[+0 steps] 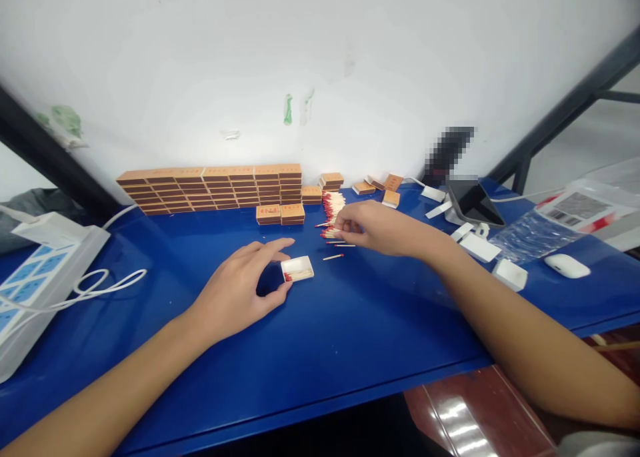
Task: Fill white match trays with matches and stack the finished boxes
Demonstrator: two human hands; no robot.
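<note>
A small white matchbox tray [299, 265] with a few red-tipped matches in it lies on the blue table. My left hand [245, 280] is beside it, thumb and fingers apart, the thumb near the tray's lower left corner. At the pile of red-tipped matches [333, 207], my right hand [363, 227] has its fingers bent together over the lower end; whatever they grip is too small to make out. Several loose matches lie just below the pile, one of them [333, 257] apart from the others.
Stacked matchboxes [215, 190] line the wall, with two short stacks [280, 215] in front. More boxes [391, 199] lie behind the matches. A power strip [50, 277] with cables is at left. A tilted device [475, 201], white adapters and an earphone case [567, 265] are at right.
</note>
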